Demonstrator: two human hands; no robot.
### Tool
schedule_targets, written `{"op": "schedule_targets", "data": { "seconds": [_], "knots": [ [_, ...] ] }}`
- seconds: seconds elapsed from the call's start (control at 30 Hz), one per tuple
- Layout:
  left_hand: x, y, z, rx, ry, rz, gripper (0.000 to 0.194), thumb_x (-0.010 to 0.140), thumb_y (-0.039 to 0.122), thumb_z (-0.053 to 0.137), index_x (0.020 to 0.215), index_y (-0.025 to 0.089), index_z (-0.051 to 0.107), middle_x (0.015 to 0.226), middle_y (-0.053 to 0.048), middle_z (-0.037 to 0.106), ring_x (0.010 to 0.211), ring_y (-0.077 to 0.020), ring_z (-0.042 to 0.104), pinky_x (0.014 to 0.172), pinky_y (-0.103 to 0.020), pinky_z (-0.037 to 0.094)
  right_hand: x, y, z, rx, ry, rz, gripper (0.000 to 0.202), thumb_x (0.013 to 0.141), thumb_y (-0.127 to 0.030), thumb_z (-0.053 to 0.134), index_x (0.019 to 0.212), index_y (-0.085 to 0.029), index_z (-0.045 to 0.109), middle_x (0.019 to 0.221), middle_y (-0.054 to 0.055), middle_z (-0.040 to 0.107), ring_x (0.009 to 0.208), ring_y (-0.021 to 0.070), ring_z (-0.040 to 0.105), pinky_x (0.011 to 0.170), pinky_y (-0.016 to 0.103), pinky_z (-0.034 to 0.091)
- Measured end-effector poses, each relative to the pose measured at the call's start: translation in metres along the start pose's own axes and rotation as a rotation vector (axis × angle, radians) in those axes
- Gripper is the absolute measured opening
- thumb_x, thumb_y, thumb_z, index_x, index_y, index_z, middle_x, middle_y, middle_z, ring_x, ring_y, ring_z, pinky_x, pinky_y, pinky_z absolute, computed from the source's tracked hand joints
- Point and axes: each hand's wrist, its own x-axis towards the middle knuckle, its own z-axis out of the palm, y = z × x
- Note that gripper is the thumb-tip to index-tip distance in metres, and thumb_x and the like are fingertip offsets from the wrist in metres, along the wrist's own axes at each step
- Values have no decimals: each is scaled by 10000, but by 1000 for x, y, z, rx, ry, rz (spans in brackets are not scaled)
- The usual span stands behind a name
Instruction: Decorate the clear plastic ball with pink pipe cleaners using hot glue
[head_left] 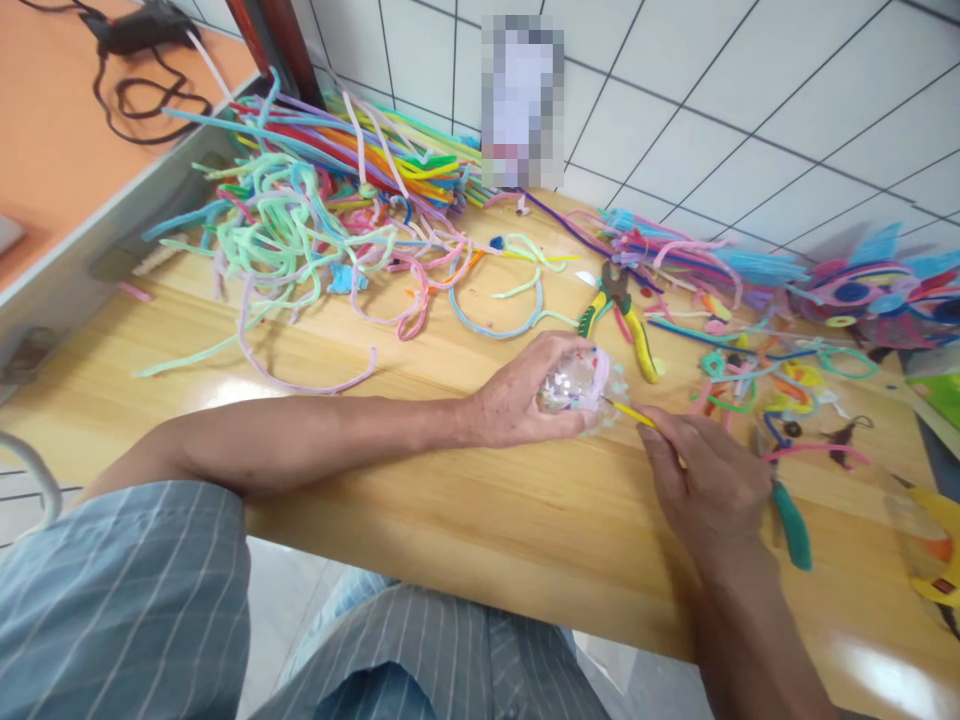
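Observation:
My left hand (517, 390) is wrapped round a clear rounded container (559, 385) with small coloured bits in it. A pale lilac band (598, 378) runs round the container near its right end, and a clear ruffled edge shows beyond it. Between the fingertips of my right hand (705, 480) is a thin yellow stick-like tool (632, 412) with a dark, narrow tip. Its tip meets the container beside the lilac band; whether it presses in, I cannot tell. Just behind the container lie yellow-and-green pliers (619, 310).
Heaped pipe cleaners (277, 230) in many colours cover the table's back left. More pipe cleaners (675, 250) lie along the tiled wall. Teal-handled pliers (791, 525) rest right of my right hand, near a yellow object (937, 540). A pixelated object (521, 105) leans on the wall.

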Motion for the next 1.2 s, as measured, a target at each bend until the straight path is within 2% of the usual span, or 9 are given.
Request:
{"op": "schedule_targets", "data": {
  "seconds": [0.43,0.6,0.73,0.9,1.2],
  "knots": [
    [0,2,-2,-31,-30,-31,675,880,411,779,1465,235,492,1451,-166,606,1366,-320,603,1167,-508,508,-5,1,1,8,-14,21,358,956,-83,703,1274,-249,712,912,18,818,745,175,769,697,281,569],
    [1,3,-3,-36,-41,-48,683,875,422,779,1464,221,498,1460,-175,609,1360,-323,608,1162,-516,518,-4,0,0,10,-9,6,311,956,-64,711,1221,-227,712,912,19,811,761,169,760,721,279,568],
    [0,4,-2,-8,-38,-25,688,879,434,780,1462,215,487,1446,-180,610,1358,-318,611,1154,-511,526,-4,-2,-2,1,1,-11,281,940,-48,737,1176,-197,709,897,31,801,757,170,747,720,279,557],
    [-1,1,0,16,-17,53,686,882,412,775,1465,207,477,1439,-189,602,1376,-319,600,1167,-519,514,-10,-3,-3,-7,-20,10,287,974,-95,703,1229,-226,713,907,28,804,773,179,751,714,293,549],
    [-2,3,0,18,-40,34,704,873,413,779,1478,216,478,1451,-183,600,1380,-323,603,1182,-522,509,-14,-3,-4,-17,-17,16,347,960,-101,718,1277,-243,712,920,30,814,766,192,769,716,298,564]
  ]
}}
